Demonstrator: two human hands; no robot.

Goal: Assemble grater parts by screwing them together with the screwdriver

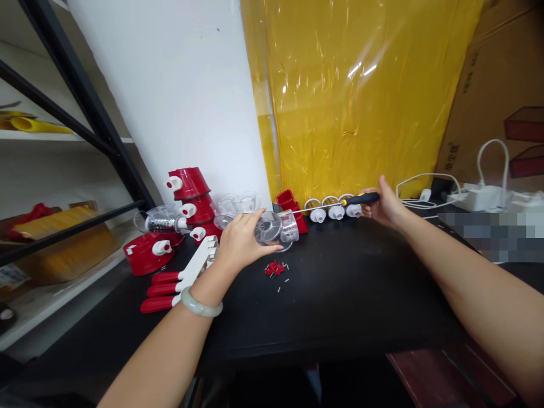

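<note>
My left hand [241,241] is closed around a clear plastic part [269,228] with a round, dish-like body and a short tube [290,225] on its right side. In my right hand [381,205] is the handle end of a long screwdriver [360,199] with a black and yellow grip, thumb pointing up. The thin shaft runs left to the clear tube; where its tip sits I cannot make out. Below the clear part, small red pieces [275,268] lie in a pile with several small screws [287,280] beside them.
Red housings [189,184] with white knobs are stacked at left, near red-handled white cranks [187,275]. Drum graters with white ends [335,212] line the back beside red parts [287,199]. White chargers [482,198] and cables stand at right on the black table [340,300].
</note>
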